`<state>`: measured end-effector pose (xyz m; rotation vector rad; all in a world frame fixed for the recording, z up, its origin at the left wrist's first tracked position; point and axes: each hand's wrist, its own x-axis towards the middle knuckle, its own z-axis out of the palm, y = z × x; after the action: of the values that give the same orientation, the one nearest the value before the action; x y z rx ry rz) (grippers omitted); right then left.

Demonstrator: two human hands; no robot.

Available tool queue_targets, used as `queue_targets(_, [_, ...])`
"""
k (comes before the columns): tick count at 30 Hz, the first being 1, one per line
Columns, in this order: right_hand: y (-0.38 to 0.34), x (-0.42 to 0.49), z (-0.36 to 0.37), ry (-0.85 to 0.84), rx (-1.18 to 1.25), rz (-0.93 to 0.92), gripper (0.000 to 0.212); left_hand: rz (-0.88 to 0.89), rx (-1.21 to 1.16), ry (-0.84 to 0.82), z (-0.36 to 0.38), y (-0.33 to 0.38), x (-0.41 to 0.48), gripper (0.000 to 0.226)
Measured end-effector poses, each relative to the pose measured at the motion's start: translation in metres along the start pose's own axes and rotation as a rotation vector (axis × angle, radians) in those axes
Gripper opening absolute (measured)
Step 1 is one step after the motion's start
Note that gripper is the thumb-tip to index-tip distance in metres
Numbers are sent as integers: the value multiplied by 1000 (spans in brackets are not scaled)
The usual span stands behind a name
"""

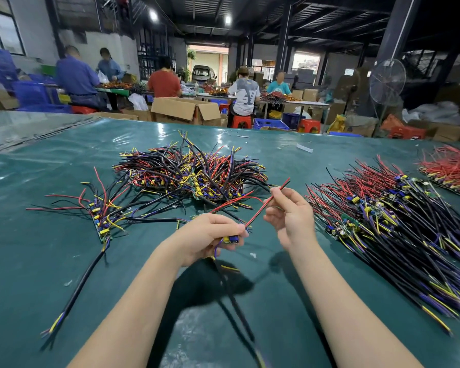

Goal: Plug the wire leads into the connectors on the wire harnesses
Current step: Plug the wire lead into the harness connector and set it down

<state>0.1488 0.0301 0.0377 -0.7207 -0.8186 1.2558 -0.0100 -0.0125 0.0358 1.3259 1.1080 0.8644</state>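
Observation:
My left hand (210,235) grips a small harness board (231,239) with blue and yellow parts above the green table; its black cable (237,309) hangs down toward me. My right hand (290,213) pinches the red and black lead pair (260,208) that rises from the board up to the right. The two hands are close together, a little apart. The board's connector is mostly hidden by my left fingers.
A tangled heap of harnesses (191,171) lies in the table's middle. A few loose harnesses (101,216) lie at the left. A laid-out row of harnesses (398,229) fills the right, with red leads (452,166) behind. People work at tables beyond the far edge.

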Motion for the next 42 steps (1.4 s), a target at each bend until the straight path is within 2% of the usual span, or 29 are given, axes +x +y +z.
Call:
queue_targets(3, [0, 1, -2, -4, 70, 117, 21, 18, -87, -64, -2, -1, 0, 27])
queue_targets(6, [0, 1, -2, -19, 83, 127, 25, 43, -3, -136, 1, -3, -2, 18])
queue_targets(10, [-3, 2, 0, -30, 98, 192, 41, 107, 82, -37, 1, -4, 1, 23])
queue_targets(12, [-4, -1, 2, -183, -200, 197, 45, 192, 24, 125, -2, -4, 3, 24])
queue_targets(15, [3, -12, 8, -559, -708, 154, 30, 302, -85, 290, -8, -6, 9, 21])
queue_targets(16, [7, -15, 11, -620, -822, 114, 26, 333, -109, 307, -8, -7, 11, 20])
queue_targets(20, [17, -16, 17, -519, -1162, -285, 14, 431, -195, 371, -4, -9, 15, 26])
queue_targets(22, [16, -14, 15, -521, -1257, -319, 9, 448, -293, 409, -2, -9, 16, 33])
queue_targets(24, [17, -14, 14, -595, -1233, -198, 19, 453, -326, 456, -3, -8, 18, 32])
queue_targets(27, [16, -15, 15, -627, -1104, -16, 27, 473, -178, 466, -5, -8, 16, 23])
queue_targets(33, [15, -13, 13, -548, -1168, -41, 30, 505, 372, 630, -7, -9, 9, 25])
queue_targets(36, [16, -11, 13, -477, -1105, -9, 31, 547, 506, 763, -5, -11, 8, 24])
queue_targets(38, [16, -9, 13, -426, -1064, -6, 32, 498, 532, 817, -7, -10, 9, 16])
queue_targets(40, [16, -8, 12, -371, -1035, -32, 33, 405, 495, 801, -10, -11, 13, 12])
queue_targets(42, [16, -7, 11, -306, -1005, -83, 32, 303, 262, 699, -13, -12, 15, 10])
